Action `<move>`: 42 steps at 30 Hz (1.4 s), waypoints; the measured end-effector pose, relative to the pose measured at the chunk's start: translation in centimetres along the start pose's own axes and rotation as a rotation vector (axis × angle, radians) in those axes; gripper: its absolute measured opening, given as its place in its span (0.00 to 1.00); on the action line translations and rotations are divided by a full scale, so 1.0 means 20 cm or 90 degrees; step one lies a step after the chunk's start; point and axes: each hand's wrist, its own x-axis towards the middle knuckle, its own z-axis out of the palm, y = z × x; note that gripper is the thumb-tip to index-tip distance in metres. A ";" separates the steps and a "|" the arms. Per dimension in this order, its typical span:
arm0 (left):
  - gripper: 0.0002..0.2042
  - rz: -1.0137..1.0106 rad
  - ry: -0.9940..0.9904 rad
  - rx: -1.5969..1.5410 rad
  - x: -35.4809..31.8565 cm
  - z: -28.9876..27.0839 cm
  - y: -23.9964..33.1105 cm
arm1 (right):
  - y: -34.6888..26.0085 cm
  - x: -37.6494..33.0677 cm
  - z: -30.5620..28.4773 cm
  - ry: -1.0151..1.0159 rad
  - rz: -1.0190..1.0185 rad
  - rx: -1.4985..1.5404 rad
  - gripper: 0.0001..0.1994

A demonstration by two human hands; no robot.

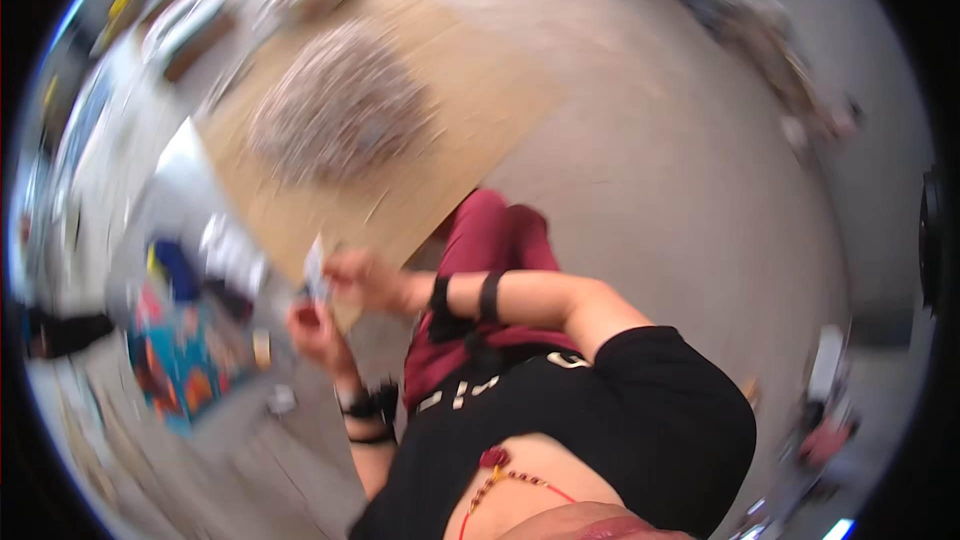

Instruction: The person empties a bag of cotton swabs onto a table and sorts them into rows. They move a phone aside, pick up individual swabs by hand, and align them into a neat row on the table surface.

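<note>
Whitish small piece [315, 266] sits pinched in the right hand [364, 281]; the left hand [317, 332] curls close, grip unclear.

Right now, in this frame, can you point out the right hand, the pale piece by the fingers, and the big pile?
Right hand [362, 280]: head view, middle of the hand.
Pale piece [316, 268]: head view, its blurred middle.
Big pile [340, 105]: head view, middle of the heap.

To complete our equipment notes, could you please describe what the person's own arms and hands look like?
The left hand and right hand look gloveless. Black bands circle both forearms; the short sleeve is black. Blur hides finer detail.
</note>
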 end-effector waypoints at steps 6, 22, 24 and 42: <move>0.08 -0.096 0.085 -0.080 0.11 -0.12 -0.11 | -0.05 0.19 0.15 -0.078 0.126 0.011 0.09; 0.05 -0.194 0.321 -0.096 0.08 -0.23 -0.42 | 0.17 0.37 0.62 -0.263 0.041 -0.034 0.05; 0.06 -0.199 0.330 -0.030 0.07 -0.21 -0.47 | 0.22 0.37 0.66 -0.280 0.026 -0.073 0.05; 0.05 -0.232 0.319 0.090 -0.01 -0.09 -0.57 | 0.45 0.41 0.73 -0.466 -0.284 -0.307 0.05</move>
